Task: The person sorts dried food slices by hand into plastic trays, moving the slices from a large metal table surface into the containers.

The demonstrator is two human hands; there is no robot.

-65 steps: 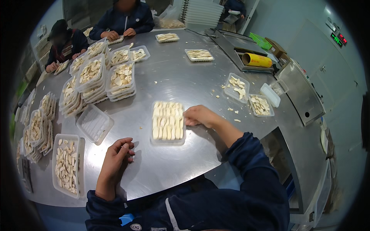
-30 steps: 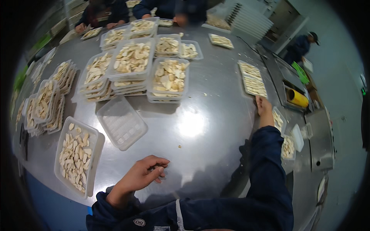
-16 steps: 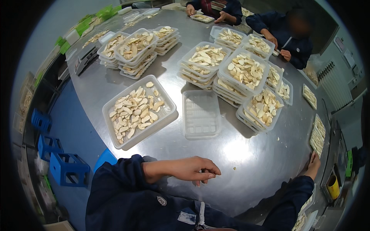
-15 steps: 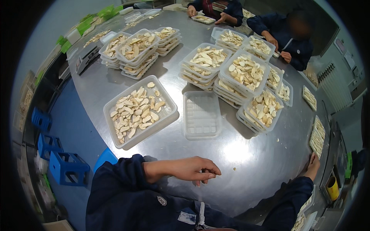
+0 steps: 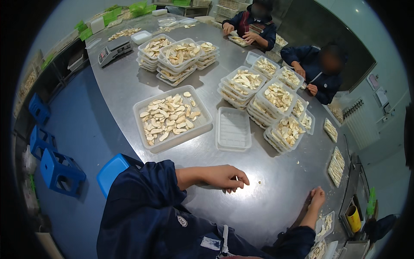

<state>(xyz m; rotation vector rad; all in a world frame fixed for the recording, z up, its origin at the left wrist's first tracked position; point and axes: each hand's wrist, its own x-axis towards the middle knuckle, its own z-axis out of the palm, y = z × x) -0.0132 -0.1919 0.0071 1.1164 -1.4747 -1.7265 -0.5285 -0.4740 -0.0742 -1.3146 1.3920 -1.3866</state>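
My left hand point(image 5: 226, 177) hovers over or rests on the steel table in front of me, its fingers loosely bent and holding nothing visible. Out to the right, my right hand point(image 5: 317, 198) has its fingers curled in, with nothing seen in them. Nearest to it is a tray packed with pale strips point(image 5: 336, 166), set apart from the fingers. Beyond my left hand stand a large plastic tray point(image 5: 142, 139) of pale, mushroom-like slices point(image 5: 167, 117) and a bare clear plastic tray point(image 5: 233, 129).
Stacked trays of slices stand at back left point(image 5: 179, 54) and right point(image 5: 280, 101). A scale point(image 5: 114, 52) sits at the far left edge. Two co-workers point(image 5: 252, 26) handle trays across the steel table point(image 5: 207, 162). Blue stools point(image 5: 62, 172) stand on the floor at left.
My right hand has come away from the tray of strips at the right edge and drawn in closer, its fingers now curled. My left hand stays nearly in place. The view has shifted.
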